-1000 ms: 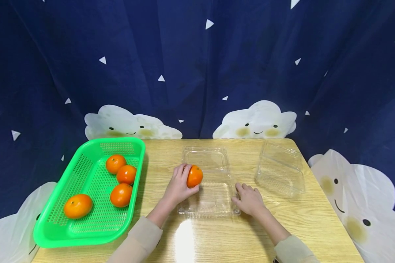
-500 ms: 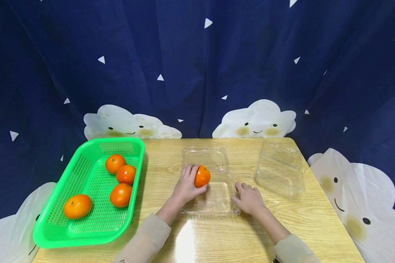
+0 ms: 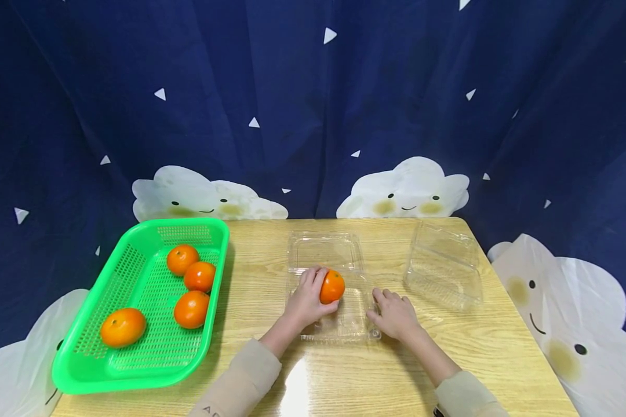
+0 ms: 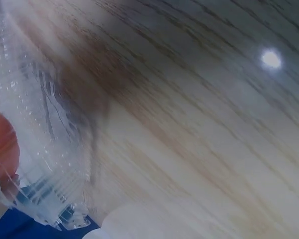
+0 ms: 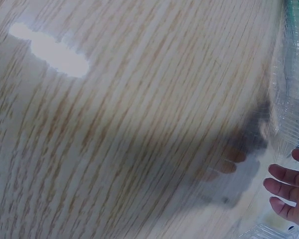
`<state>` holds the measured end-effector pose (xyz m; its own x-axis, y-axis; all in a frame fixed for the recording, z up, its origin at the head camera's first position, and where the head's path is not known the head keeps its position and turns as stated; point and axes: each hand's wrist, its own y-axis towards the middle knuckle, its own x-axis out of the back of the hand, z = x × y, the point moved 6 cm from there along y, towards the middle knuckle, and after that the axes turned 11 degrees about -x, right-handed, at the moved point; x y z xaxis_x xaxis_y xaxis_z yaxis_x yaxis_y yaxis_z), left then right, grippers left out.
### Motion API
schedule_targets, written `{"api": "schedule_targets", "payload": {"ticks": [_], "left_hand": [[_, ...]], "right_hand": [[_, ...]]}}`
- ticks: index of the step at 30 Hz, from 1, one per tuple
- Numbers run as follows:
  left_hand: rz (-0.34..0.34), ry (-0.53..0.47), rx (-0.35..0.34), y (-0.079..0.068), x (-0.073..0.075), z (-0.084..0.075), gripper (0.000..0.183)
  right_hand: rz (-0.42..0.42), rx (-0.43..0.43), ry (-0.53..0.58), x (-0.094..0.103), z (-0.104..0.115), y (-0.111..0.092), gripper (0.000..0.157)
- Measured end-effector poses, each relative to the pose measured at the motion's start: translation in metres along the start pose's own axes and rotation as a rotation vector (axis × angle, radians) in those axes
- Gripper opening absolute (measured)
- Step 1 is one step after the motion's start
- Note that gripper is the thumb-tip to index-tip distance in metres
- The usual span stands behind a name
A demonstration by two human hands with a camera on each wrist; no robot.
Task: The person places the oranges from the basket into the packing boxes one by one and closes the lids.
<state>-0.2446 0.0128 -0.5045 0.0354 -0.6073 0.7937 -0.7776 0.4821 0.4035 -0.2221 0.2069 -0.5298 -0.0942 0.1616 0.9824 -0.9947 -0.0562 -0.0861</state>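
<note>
My left hand (image 3: 309,300) grips a mandarin orange (image 3: 332,286), fingers over its left side and thumb at the near side. The fruit is over the base of a clear plastic clamshell box (image 3: 352,315), whose lid (image 3: 323,249) lies folded back on the far side. In the left wrist view the orange (image 4: 1,144) shows behind the box's clear ribbed wall (image 4: 45,194). My right hand (image 3: 395,314) rests at the box's right edge with loosely bent fingers. Those fingers (image 5: 284,184) are spread a little and hold nothing in the right wrist view.
On the left stands a green plastic basket (image 3: 216,321) with several mandarin oranges (image 3: 124,327) in it. A second open clear box (image 3: 443,266) is at the back right of the wooden table (image 3: 375,382). A dark blue curtain (image 3: 302,75) hangs behind.
My left hand has carried the mandarin orange to the right and slightly nearer, over the box's base. My right hand has stayed at the box's right edge.
</note>
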Motion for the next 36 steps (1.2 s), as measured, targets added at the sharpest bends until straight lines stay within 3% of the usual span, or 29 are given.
{"api": "schedule_targets", "payload": {"ticks": [9, 36], "left_hand": [[0.042, -0.006, -0.006, 0.003, -0.010, -0.005, 0.071], [0.143, -0.007, 0.001, 0.008, -0.036, -0.010, 0.072]], "right_hand": [[0.000, 0.000, -0.020, -0.001, 0.000, 0.002, 0.030], [0.003, -0.002, -0.027, -0.002, -0.001, 0.003, 0.039]]}}
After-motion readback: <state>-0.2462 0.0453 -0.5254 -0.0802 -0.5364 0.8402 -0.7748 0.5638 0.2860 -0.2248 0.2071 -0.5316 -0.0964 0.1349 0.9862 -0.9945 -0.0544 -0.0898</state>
